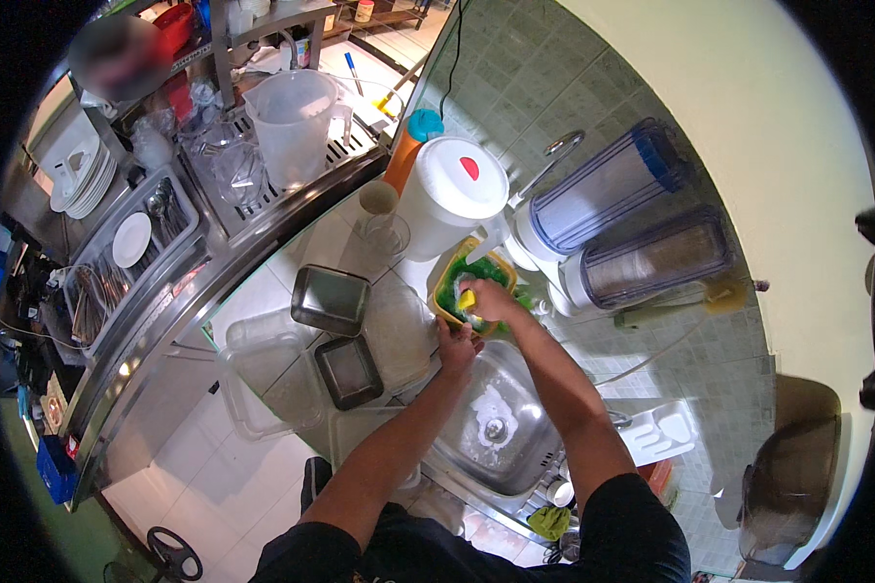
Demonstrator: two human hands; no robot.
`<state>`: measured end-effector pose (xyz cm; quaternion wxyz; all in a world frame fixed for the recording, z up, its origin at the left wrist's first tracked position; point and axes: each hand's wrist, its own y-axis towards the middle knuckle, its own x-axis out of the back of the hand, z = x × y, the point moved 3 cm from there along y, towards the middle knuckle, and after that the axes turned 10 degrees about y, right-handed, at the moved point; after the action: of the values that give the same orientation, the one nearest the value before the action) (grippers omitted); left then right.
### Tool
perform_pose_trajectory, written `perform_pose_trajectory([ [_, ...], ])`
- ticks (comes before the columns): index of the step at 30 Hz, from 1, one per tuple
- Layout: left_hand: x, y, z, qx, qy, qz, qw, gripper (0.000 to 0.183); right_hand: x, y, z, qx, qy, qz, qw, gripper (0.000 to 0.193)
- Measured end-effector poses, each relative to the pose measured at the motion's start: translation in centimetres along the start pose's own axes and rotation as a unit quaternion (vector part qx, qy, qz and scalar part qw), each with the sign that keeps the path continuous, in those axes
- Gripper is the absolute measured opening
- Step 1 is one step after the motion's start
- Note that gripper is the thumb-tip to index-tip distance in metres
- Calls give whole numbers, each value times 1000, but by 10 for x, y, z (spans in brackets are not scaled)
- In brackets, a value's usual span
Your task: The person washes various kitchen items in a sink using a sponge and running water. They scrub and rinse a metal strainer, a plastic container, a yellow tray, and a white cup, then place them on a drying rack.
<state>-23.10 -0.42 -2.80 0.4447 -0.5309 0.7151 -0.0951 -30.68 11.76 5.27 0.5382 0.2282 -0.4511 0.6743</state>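
Observation:
A yellow rectangular tub (436,303) with green contents and white suds stands on the counter beyond the sink. My left hand (459,348) grips its near edge, fingers bent. Over the tub, my right hand (493,300) is closed on a yellow sponge (469,298), with foam beside it. Close to my forearms lies the steel sink (465,425), suds around its drain. To the left of the tub are two rectangular metal pans (349,372) and several clear plastic containers (266,381).
A white lidded pitcher (454,194) and an orange bottle (402,160) rise behind the tub. Two water filter housings (608,180) hang on the tiled wall at right. Across the left, a steel counter holds a large plastic jug (292,121), a cutlery tray (187,190) and stacked plates (92,185).

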Motion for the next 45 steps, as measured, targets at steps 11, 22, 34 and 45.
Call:
perform_pose_trajectory([
  [11,-4,-16,-15,-7,-18,4,1000,85,7,38,-6,39,-55,-135,989,40],
  [22,-4,2,-1,-47,-23,12,999,82,14,33,-34,-48,-245,-80,965,34],
  [34,2,18,15,-9,-64,24,998,80,3,-3,-25,-54,-158,-38,985,32],
  [45,-7,-10,-21,-12,29,-35,999,83,0,2,9,5,20,-22,1000,44],
])
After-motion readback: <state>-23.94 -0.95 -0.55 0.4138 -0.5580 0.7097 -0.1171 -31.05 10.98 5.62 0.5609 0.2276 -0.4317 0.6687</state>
